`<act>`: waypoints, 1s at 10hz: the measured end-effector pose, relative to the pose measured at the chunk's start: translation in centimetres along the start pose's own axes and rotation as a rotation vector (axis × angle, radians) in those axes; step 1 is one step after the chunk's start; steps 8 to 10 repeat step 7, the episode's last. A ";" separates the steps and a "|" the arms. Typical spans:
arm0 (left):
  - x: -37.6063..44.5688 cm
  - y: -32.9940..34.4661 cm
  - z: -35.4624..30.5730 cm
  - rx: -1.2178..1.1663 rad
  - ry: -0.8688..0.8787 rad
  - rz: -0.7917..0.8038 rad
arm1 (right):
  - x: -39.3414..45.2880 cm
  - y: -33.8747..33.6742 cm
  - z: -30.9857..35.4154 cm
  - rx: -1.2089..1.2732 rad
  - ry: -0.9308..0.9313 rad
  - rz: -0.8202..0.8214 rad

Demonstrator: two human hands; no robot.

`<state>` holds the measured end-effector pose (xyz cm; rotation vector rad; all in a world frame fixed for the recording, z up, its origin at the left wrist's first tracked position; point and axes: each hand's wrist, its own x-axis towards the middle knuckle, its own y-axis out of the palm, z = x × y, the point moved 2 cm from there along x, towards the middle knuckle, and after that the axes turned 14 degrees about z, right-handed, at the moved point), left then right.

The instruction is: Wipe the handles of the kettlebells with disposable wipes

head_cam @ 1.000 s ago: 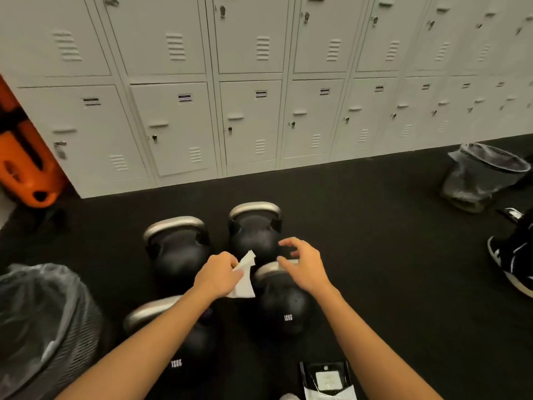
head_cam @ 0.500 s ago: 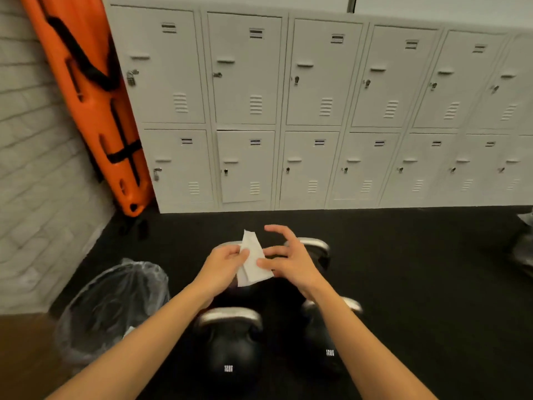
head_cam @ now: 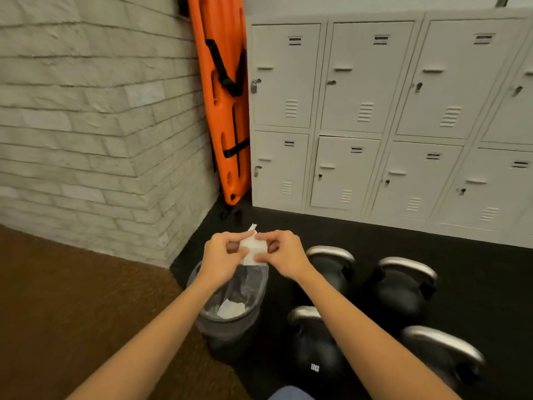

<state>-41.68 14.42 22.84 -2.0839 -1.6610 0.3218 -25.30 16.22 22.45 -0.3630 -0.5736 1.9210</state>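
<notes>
Wipe [head_cam: 251, 246] in both hands now hangs directly over the lined waste bin [head_cam: 227, 319], whereas a second ago it was held over the kettlebells [head_cam: 401, 287] with only the left hand on it. The left hand [head_cam: 222, 255] pinches its left edge and the right hand [head_cam: 284, 252] pinches its right edge, each grip pressed onto the paper between thumb and fingertips. Judging by that shift, this wipe is likely spent and about to be dropped onto the crumpled wipes already in the bin. Four kettlebells stand just right of the bin on black rubber floor; brown carpet lies to the bin's left. Behind the bin rise a pale brick wall, an orange spine board [head_cam: 227, 105] and grey lockers [head_cam: 375, 116].
</notes>
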 end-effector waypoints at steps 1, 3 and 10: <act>0.2 -1.4 3.4 0.137 -0.088 -0.066 | 2.8 2.8 -1.2 -0.084 0.008 0.015; -0.1 -2.9 8.9 0.223 -0.242 -0.172 | 7.6 6.5 -5.1 -0.149 0.110 0.104; 2.0 -2.7 12.9 0.206 -0.297 -0.108 | 10.2 7.6 -10.3 -0.051 0.129 0.183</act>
